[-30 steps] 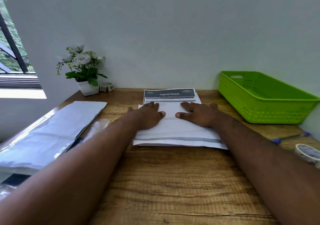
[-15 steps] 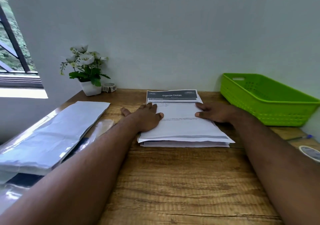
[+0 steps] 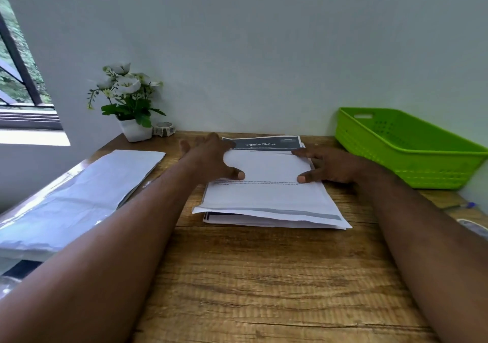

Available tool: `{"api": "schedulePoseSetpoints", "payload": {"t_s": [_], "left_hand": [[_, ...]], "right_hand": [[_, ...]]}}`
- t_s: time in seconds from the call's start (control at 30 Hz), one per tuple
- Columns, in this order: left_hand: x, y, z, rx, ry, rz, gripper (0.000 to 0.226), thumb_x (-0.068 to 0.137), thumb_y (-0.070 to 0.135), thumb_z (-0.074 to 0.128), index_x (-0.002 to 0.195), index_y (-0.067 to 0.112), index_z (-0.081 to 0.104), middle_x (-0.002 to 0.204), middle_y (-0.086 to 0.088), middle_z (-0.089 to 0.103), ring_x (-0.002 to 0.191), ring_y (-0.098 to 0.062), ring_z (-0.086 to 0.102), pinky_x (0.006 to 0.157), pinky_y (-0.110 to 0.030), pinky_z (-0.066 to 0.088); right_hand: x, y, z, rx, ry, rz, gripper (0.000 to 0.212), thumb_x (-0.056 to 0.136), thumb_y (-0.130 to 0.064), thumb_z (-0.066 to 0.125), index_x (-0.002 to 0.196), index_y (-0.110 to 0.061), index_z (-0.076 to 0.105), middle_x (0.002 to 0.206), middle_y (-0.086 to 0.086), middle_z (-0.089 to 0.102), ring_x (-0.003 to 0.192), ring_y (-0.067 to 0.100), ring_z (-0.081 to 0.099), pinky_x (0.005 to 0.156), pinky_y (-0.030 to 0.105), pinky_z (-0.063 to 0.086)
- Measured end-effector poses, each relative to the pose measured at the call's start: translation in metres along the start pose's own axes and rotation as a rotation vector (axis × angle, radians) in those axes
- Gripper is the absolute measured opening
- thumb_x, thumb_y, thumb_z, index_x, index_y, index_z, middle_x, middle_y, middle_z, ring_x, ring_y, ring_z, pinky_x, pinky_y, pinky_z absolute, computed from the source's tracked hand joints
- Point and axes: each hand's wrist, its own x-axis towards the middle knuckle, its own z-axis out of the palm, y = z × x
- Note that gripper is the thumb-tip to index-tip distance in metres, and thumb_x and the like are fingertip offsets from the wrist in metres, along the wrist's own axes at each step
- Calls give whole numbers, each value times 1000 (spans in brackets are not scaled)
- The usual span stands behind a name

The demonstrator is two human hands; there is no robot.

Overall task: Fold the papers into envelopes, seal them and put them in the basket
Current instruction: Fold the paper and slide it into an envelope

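**Both hands on the folded sheet, at its two side edges**

The left hand (image 3: 211, 161) and the right hand (image 3: 328, 165) lie spread and flat on the top paper (image 3: 266, 184), one at each side edge; the fingers are wide apart and close on nothing, thumbs pointing inward toward each other. Between the two thumbs the sheet is folded over. Under the hands is the paper stack (image 3: 269, 219) on the wooden table (image 3: 264, 276); beyond the fingertips a dark printed header shows. The green basket (image 3: 406, 152) stands just to the right of the right hand, apart from it; to the left of the left hand lies a pile of grey mailer bags (image 3: 79, 197).
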Motion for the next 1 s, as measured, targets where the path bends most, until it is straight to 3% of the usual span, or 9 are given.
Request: {"api": "schedulePoseSetpoints", "payload": {"t_s": [0.1, 0.17, 0.3, 0.4, 0.5, 0.6, 0.7, 0.9, 1.0], "left_hand": [[-1, -3, 1, -410, 131, 45, 59, 67, 39, 84, 119, 26, 60, 114, -2, 48, 114, -26, 49, 96, -36, 38], [-2, -2, -1, -576, 224, 76, 43, 67, 20, 86, 104, 18, 64, 105, -4, 50, 100, -23, 53, 81, -27, 41], [-4, -5, -2, -545, 399, 131, 28, 75, 10, 78, 99, 12, 65, 102, -2, 53, 94, -18, 50, 76, -25, 36], [-5, -7, -2, -328, 396, 185, 26, 80, 14, 73, 105, 13, 69, 111, 1, 60, 102, -21, 57, 83, -29, 41], [-7, -1, -8, 18, 209, 114, 33, 84, 44, 66, 114, 28, 67, 123, 7, 62, 115, -21, 56, 103, -43, 35], [-13, 10, -13, 144, -3, 62, 60, 80, 79, 42, 98, 29, 69, 108, 6, 65, 108, -20, 55, 107, -55, 26], [-15, 16, -9, 61, -15, 81, 69, 87, 74, 30, 81, 16, 67, 87, -2, 65, 93, -24, 57, 106, -52, 31], [-18, 21, 2, -146, -94, 201, 50, 95, 48, 50, 141, 31, 43, 148, 0, 44, 134, -22, 40, 106, -32, 32], [-16, 26, 12, -161, -153, 274, 54, 101, 34, 43, 152, 26, 27, 159, 3, 25, 145, -19, 24, 115, -30, 18]], "right_hand": [[0, -1, 0, 155, 22, -16, 97, 59, -38, 87, 142, -38, 38, 142, -10, 45, 130, 13, 44, 112, 35, 33], [-2, -4, -1, 255, 103, -91, 93, 58, -21, 90, 139, -33, 44, 131, -8, 56, 119, 11, 53, 103, 27, 43], [-5, -12, 3, 303, 380, -194, 49, 66, 3, 79, 101, -28, 62, 86, -10, 65, 77, 3, 60, 64, 5, 44], [0, -9, 12, 138, 509, -252, 27, 72, -6, 74, 82, -30, 66, 75, -14, 63, 72, 3, 59, 69, 17, 46], [2, -8, 11, -59, 471, -323, 18, 75, -4, 71, 86, -18, 75, 75, -10, 67, 81, 13, 61, 74, 26, 43], [-5, -15, 4, -170, 324, -299, 31, 75, -1, 67, 99, -18, 77, 97, 0, 74, 96, 15, 66, 82, 26, 47], [-11, -20, 3, -190, 188, -153, 36, 78, -15, 65, 111, -28, 72, 114, -7, 69, 108, 10, 61, 98, 26, 45], [-15, -30, 2, -218, 120, -92, 57, 62, -48, 61, 119, -45, 62, 133, -10, 58, 120, 11, 53, 106, 33, 39], [-17, -40, 5, -243, 81, -127, 50, 80, -49, 66, 128, -40, 57, 139, -12, 52, 128, 9, 46, 111, 25, 29]]}}
